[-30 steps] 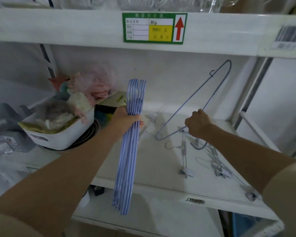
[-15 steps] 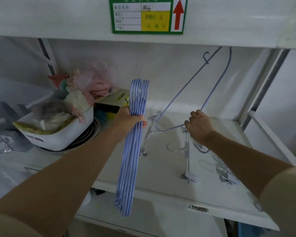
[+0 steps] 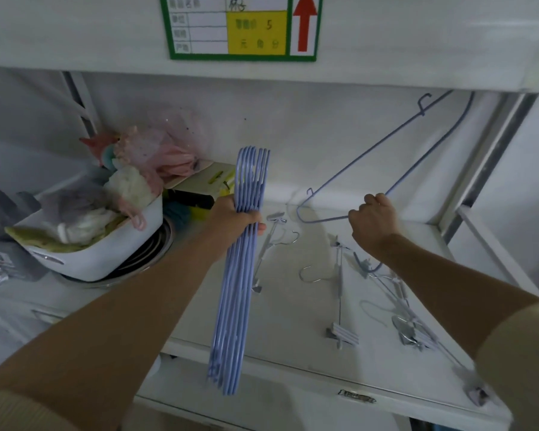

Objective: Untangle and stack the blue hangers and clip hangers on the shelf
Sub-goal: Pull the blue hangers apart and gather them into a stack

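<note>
My left hand point(image 3: 234, 217) grips a tight stack of several blue hangers point(image 3: 235, 284), held edge-on and hanging past the shelf's front edge. My right hand point(image 3: 374, 220) is closed on a single blue hanger point(image 3: 364, 164), lifted off the white shelf point(image 3: 293, 343) with its far end up under the upper shelf. Several metal clip hangers lie loose on the shelf: one point(image 3: 269, 241) just right of the stack, one point(image 3: 339, 293) in the middle, and a tangle point(image 3: 402, 309) partly hidden under my right forearm.
A white tub point(image 3: 106, 247) of soft toys and cloth sits on a round metal item at the left. A yellow card packet point(image 3: 206, 181) lies behind the stack. The upper shelf's front carries a green-framed label point(image 3: 243, 26). A metal upright point(image 3: 492, 163) stands at the right.
My right hand has raised the single blue hanger clear of the clip hangers, tipping it up toward the upper shelf. A clip hanger now lies beside the stack. My left hand barely moved.
</note>
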